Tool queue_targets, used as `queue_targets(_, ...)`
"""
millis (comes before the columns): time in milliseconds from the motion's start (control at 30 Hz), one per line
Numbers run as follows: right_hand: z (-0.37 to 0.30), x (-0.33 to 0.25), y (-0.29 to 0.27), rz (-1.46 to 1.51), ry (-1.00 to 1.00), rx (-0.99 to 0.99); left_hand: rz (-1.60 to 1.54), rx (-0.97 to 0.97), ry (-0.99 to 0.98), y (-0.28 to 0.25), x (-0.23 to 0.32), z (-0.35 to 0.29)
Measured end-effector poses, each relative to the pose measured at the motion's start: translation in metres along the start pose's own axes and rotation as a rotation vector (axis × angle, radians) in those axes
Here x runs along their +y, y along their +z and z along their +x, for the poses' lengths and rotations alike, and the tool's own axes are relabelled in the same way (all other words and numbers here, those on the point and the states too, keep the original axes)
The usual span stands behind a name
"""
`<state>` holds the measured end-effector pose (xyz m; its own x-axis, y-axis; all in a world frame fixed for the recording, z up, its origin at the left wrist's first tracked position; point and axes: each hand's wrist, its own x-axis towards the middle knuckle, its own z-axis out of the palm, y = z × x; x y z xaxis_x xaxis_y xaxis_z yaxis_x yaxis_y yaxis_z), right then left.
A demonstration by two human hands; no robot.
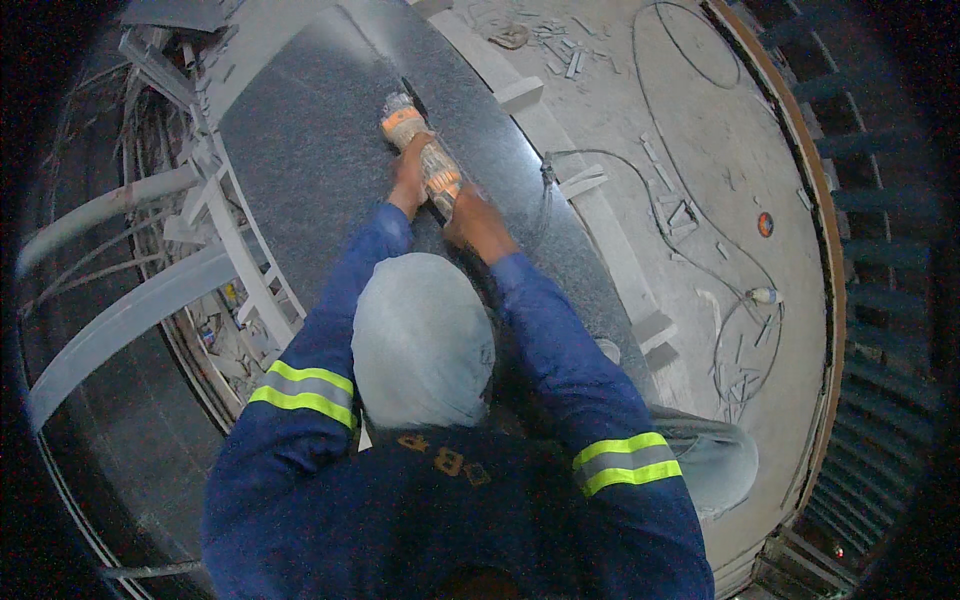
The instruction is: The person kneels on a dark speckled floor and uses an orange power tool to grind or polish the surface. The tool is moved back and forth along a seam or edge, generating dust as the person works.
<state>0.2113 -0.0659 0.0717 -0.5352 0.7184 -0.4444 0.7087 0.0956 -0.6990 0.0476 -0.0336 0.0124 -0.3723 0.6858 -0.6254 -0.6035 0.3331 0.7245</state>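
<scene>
A dusty angle grinder (pixel 437 170) with orange bands lies in line with my arms over a dark speckled stone slab (pixel 300 150). Its thin disc (pixel 413 97) stands on edge at the front, against the slab, where a pale line and a plume of dust (pixel 365 45) run away from it. My left hand (pixel 409 178) is closed around the front of the grinder's body. Farther back, my right hand (pixel 478 224) grips the rear end. The undersides of both grips are hidden.
My knee (pixel 425 340) rests on the slab behind the grinder. Pale support beams (pixel 520 94) edge the slab's right side. Beyond lie a looped power cable (pixel 690 215), a cable connector (pixel 765 296), an orange disc (pixel 765 224) and stone offcuts. Metal framework (pixel 245 260) stands at left.
</scene>
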Motion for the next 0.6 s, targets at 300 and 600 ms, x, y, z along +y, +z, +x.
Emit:
queue_targets(300, 0.002, 0.005, 0.008, 0.027, -0.011, 0.029, -0.038, -0.052, -0.008, -0.016, -0.009, 0.022)
queue_targets(600, 0.027, 0.009, 0.010, 0.005, -0.052, 0.041, -0.053, -0.071, -0.002, -0.006, 0.003, 0.026)
